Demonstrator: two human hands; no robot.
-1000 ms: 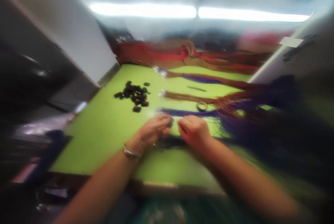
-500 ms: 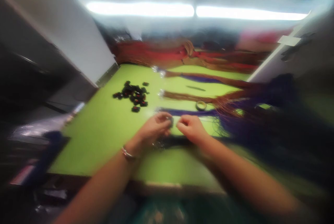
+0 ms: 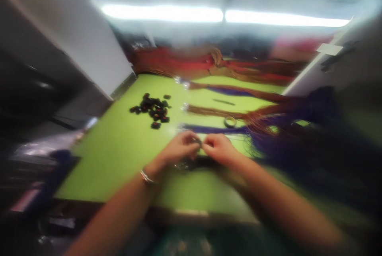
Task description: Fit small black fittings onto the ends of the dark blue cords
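My left hand [image 3: 184, 145] is closed in a pinch around a small dark connector [image 3: 197, 142], mostly covered by the fingers. Facing it, my right hand [image 3: 219, 146] has thumb and forefinger pressed together right at the connector; whatever they grip is too small to make out. Below the hands lies a black wire bundle [image 3: 205, 163] with clear, shiny ends at its left. Just beyond them runs a blue-purple wire bundle [image 3: 215, 129]. A loose pile of small black connectors [image 3: 153, 108] with reddish spots rests to the left on the green tabletop [image 3: 110, 156].
A roll of tape [image 3: 230, 122] and a thin dark pen-like stick [image 3: 223, 101] lie among brown wire bundles [image 3: 215, 111]. A tangle of dark blue wires [image 3: 298, 144] covers the right side. Red and brown wires [image 3: 179, 63] stretch along the back. Panels [image 3: 104, 53] stand at both sides.
My hands have come together: the gap between them has closed, and the right fingers now meet the connector in my left hand. The things on the table have stayed put.
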